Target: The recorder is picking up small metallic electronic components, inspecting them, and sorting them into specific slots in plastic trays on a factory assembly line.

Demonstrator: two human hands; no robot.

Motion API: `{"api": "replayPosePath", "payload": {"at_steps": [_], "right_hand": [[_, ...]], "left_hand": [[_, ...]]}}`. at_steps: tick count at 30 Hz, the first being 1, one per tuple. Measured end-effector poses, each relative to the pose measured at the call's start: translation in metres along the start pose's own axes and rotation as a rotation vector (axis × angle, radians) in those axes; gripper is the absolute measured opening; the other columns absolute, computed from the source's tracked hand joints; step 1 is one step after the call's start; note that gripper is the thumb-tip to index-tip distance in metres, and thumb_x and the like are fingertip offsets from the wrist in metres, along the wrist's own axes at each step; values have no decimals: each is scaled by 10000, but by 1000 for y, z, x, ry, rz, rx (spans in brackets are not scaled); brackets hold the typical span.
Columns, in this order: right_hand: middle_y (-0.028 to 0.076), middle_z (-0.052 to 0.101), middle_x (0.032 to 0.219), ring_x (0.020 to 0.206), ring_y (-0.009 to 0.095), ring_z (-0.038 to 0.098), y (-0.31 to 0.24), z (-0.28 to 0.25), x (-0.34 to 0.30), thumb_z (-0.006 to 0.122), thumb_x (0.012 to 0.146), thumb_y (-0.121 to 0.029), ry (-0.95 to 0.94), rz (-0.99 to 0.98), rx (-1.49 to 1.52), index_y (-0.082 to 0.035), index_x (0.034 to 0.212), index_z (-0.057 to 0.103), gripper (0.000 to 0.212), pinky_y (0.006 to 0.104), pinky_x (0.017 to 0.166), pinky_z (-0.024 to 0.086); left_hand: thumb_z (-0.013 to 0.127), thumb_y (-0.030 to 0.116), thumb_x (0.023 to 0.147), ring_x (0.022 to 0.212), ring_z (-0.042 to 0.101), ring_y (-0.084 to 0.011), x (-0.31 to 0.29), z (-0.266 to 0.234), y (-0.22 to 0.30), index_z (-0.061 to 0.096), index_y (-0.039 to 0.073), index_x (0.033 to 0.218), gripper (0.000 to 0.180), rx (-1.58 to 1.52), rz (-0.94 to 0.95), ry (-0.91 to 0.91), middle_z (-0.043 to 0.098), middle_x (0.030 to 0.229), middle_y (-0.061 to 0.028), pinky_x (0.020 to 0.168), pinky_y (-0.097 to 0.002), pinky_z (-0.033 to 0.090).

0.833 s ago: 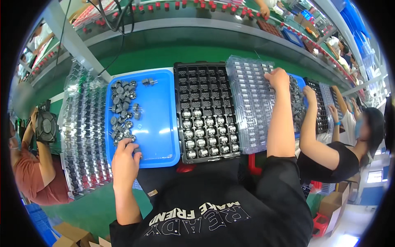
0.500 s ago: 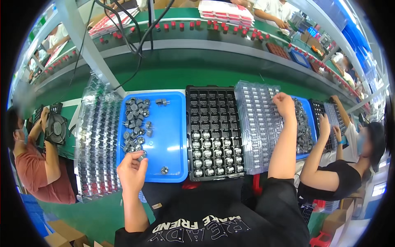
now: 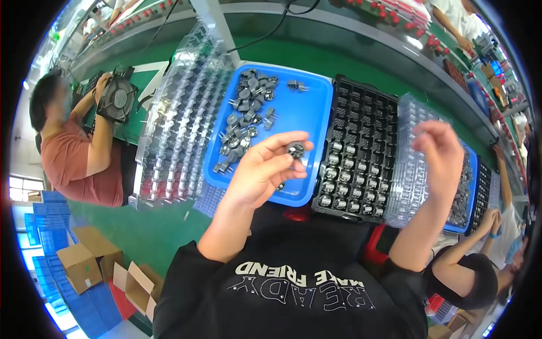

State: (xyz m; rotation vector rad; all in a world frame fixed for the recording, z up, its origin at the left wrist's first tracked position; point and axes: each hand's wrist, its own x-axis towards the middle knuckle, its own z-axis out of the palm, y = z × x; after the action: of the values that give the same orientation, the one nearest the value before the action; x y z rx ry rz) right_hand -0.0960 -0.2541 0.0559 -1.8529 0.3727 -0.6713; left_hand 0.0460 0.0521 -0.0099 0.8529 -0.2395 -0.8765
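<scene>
My left hand [image 3: 262,172] is closed on a small round dark-grey part [image 3: 294,150] with a shiny metal centre, above the right side of a blue tray [image 3: 282,124]. Similar grey parts [image 3: 243,118], some with pins, lie heaped along that tray's left side. To its right stands a black compartment tray [image 3: 361,130], with shiny metal cylinders [image 3: 347,175] in its nearer pockets. My right hand [image 3: 440,155] hangs over a clear plastic tray [image 3: 403,164] of metal pieces. Its fingers are bent and smeared by motion; whether they hold anything is unclear.
Stacked clear plastic trays [image 3: 183,124] stand left of the blue tray. Another blue tray [image 3: 466,192] of grey parts lies beyond my right hand. A co-worker [image 3: 79,141] at left holds a black fan [image 3: 118,100]. A metal post [image 3: 217,28] rises behind, with cables beside it.
My left hand has lifted a grey part and moved right across the blue tray. My right hand has come away from the far part of the clear tray. The view has turned and shifted.
</scene>
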Motion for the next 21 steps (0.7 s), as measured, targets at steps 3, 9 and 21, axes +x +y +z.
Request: {"api": "replayPosePath", "payload": {"at_steps": [3,9,21], "right_hand": [[113,705,1023,861,127,666,-26,56,-51,674,871,88,-121,53,163,58,1066,682,197,252,760,545],[122,718,948,813,175,676,-26,104,-74,840,742,41,-92,-378,-9,34,1013,724,295,273,723,536],[77,703,884,777,202,686,-27,116,-73,885,683,-81,-98,-556,-60,-30,995,769,337,298,654,567]], "left_hand": [[631,129,996,850,683,-169,-4,11,-2,530,-34,1378,427,84,39,-105,610,1283,-193,770,-334,612],[609,309,1036,779,657,-110,-16,20,-10,621,-2,1250,378,235,80,-172,691,1013,-75,740,-258,560],[615,485,994,839,661,-118,-22,33,-9,643,-57,1134,560,350,168,-181,698,992,-79,713,-259,553]]}}
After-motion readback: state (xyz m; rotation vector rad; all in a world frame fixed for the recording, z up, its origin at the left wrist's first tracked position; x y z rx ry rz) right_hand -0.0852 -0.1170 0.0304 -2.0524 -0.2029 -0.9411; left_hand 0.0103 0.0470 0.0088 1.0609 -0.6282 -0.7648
